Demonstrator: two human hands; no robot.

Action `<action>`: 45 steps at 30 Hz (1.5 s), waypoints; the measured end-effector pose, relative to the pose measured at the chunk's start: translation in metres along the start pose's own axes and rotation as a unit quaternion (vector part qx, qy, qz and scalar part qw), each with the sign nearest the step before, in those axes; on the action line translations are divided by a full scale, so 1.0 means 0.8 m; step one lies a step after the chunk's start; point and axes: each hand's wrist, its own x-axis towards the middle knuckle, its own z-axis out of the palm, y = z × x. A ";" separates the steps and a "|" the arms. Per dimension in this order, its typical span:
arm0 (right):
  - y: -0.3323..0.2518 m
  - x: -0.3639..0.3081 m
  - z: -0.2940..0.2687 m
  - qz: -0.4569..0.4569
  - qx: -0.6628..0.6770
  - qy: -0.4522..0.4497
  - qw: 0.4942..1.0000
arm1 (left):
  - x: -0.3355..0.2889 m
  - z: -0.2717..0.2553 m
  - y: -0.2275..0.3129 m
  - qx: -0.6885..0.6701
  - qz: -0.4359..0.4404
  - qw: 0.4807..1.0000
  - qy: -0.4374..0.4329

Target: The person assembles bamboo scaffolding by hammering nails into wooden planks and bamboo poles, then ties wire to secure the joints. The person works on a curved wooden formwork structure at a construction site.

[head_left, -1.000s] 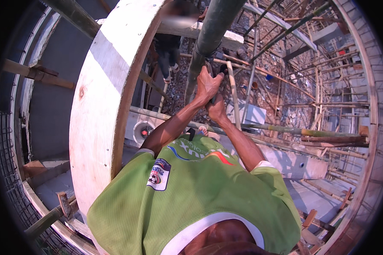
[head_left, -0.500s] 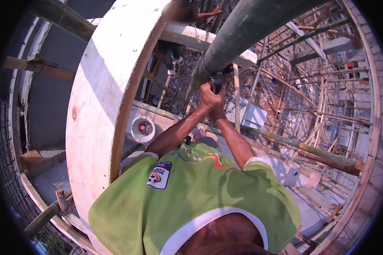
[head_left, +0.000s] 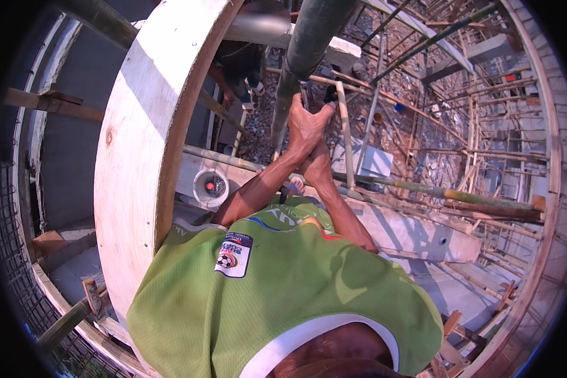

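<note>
My left hand is raised against the thick dark bamboo pole, near its lower part. Its thumb and fingers close around a small dark piece, mostly hidden, whose kind I cannot make out. Just below, my right hand lies crossed behind the left wrist, its fingers hidden from view. A pale wooden beam crosses behind the pole above my hands. Left of my left forearm stands a white bucket with something red inside.
A curved plywood board rises close on my left. Past the beam is a co-worker in dark clothes. A horizontal bamboo rail runs in front to the right. Rubble and bamboo scaffolding lie below.
My left hand has moved upward and slightly left along the pole, its thumb spreading outward. The right hand now sits lower behind it. The co-worker's arm has come down from the upper beam.
</note>
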 end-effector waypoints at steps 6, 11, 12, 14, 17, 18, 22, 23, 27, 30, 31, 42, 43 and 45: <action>-0.051 -0.025 -0.026 0.036 -0.095 0.001 0.995 | 0.016 -0.017 0.005 -0.169 -0.161 0.954 -0.190; -0.084 -0.048 -0.084 0.218 0.422 -0.317 0.821 | 0.024 -0.028 0.019 -0.762 -0.321 0.423 -0.371; -0.088 -0.058 -0.076 0.245 0.507 -0.340 0.753 | 0.012 -0.015 0.009 -0.823 -0.270 0.330 -0.376; -0.085 -0.054 -0.064 0.250 0.613 -0.359 0.658 | 0.010 -0.008 0.003 -0.826 -0.247 0.313 -0.399; -0.095 -0.039 -0.061 0.247 0.686 -0.326 0.602 | 0.016 -0.010 -0.002 -0.805 -0.249 0.343 -0.417; -0.084 -0.031 -0.063 0.262 0.668 -0.323 0.616 | 0.016 -0.011 -0.004 -0.795 -0.250 0.364 -0.416; -0.046 -0.018 -0.063 0.229 0.572 -0.315 0.722 | 0.024 -0.031 -0.020 -0.660 -0.233 0.567 -0.435; -0.050 -0.018 -0.066 0.223 0.549 -0.300 0.747 | 0.026 -0.038 -0.019 -0.599 -0.239 0.643 -0.414; -0.053 -0.011 -0.085 0.212 0.512 -0.286 0.782 | 0.032 -0.052 -0.021 -0.551 -0.194 0.680 -0.443; -0.043 0.002 -0.101 0.190 0.555 -0.351 0.730 | 0.030 -0.062 -0.009 -0.506 -0.188 0.722 -0.432; -0.039 0.008 -0.103 0.185 0.575 -0.371 0.706 | 0.028 -0.062 -0.001 -0.477 -0.181 0.746 -0.428; -0.039 0.019 -0.109 0.177 0.641 -0.424 0.615 | 0.036 -0.064 0.032 -0.402 -0.208 0.799 -0.396; -0.044 0.016 -0.107 0.177 0.651 -0.421 0.606 | 0.037 -0.066 0.036 -0.389 -0.229 0.802 -0.390; -0.047 0.018 -0.109 0.183 0.640 -0.422 0.615 | 0.034 -0.065 0.047 -0.390 -0.263 0.801 -0.369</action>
